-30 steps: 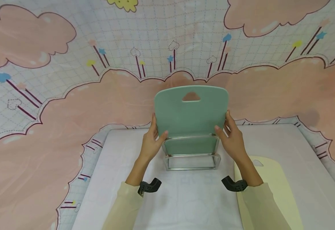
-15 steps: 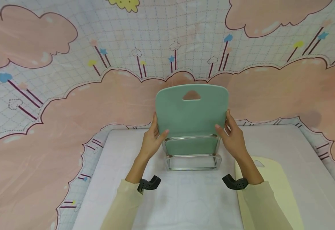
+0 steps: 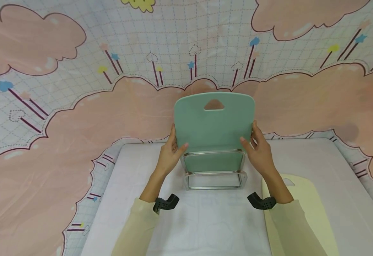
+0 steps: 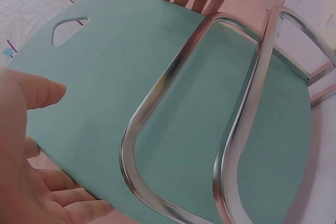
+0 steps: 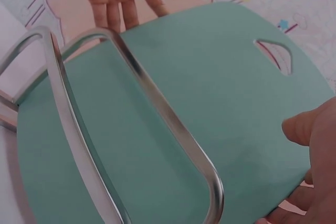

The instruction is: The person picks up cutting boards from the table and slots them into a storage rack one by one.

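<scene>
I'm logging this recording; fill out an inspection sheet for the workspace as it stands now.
Surface: white, flat tabletop.
Job's things: pale green, round-cornered flat board with a handle hole, upright behind the front loops of a shiny metal rack; exact seating unclear.
Clutter: pale yellow flat board with a handle hole, lying on the right, partly hidden by the right arm.
Grips: left-hand grip and right-hand grip hold the green board's opposite edges, thumbs in front.
Cables: nothing seen.
Surroundings: backdrop printed with peach clouds, stars and a grid.
</scene>
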Motion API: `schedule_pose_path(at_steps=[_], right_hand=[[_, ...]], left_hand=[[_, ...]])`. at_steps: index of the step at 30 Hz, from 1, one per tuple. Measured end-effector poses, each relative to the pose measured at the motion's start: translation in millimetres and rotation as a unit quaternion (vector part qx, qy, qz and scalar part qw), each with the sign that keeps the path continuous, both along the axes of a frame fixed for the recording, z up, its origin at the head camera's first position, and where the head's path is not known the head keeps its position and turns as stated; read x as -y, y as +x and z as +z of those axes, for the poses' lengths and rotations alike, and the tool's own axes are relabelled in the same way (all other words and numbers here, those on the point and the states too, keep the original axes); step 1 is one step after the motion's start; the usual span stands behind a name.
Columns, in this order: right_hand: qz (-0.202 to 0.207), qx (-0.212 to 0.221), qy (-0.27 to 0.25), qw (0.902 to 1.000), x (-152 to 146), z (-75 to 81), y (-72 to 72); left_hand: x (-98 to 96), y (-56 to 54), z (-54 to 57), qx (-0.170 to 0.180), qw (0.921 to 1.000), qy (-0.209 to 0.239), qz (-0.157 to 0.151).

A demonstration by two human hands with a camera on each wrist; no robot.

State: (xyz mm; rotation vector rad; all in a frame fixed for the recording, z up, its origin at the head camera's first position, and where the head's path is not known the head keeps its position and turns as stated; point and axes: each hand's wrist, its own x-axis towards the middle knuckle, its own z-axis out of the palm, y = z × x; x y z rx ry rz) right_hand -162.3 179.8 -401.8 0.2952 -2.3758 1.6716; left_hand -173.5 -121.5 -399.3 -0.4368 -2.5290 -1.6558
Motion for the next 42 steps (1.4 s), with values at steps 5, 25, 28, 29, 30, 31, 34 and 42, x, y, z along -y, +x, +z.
schedule_pose_path(at_steps=[5,25,28,29,30,31,34,42], right_hand=[[-0.006,-0.008,0.003,0.9999,1,-2.7,-1.3],[-0.005,0.002,-0.014,0.9999,-10,2.6,6.0],[-0.008,0.003,-0.007,0.9999,-13,2.0,10.1],[-0.011,0.004,-0.006,0.9999,-14,1.4,11.5],[-0.014,0.006,-0.004,0.9999,-15,0.3,13.0],[-0.016,0.008,-0.003,0.9998,-16,-1.2,14.9],[-0.023,0.013,0.0,0.9997,-18,-7.4,21.3],[-0.035,0.03,0.014,0.9988,-23,-25.2,43.7]], left_hand=[[1.1,1.3,-1.2,0.008,0.9997,0.018,0.016],[-4.6,14.3,-6.2,-0.041,0.9913,0.089,0.089],[-6.8,23.5,-11.3,-0.075,0.9895,0.075,0.098],[-8.0,27.3,-13.2,-0.088,0.9886,0.071,0.099],[-9.1,31.5,-15.6,-0.097,0.9876,0.07,0.101],[-10.3,36.2,-18.1,-0.105,0.9866,0.073,0.101],[-14.2,51.3,-28.1,-0.124,0.983,0.086,0.105],[-23.4,92.2,-66.2,-0.136,0.9775,0.085,0.136]])
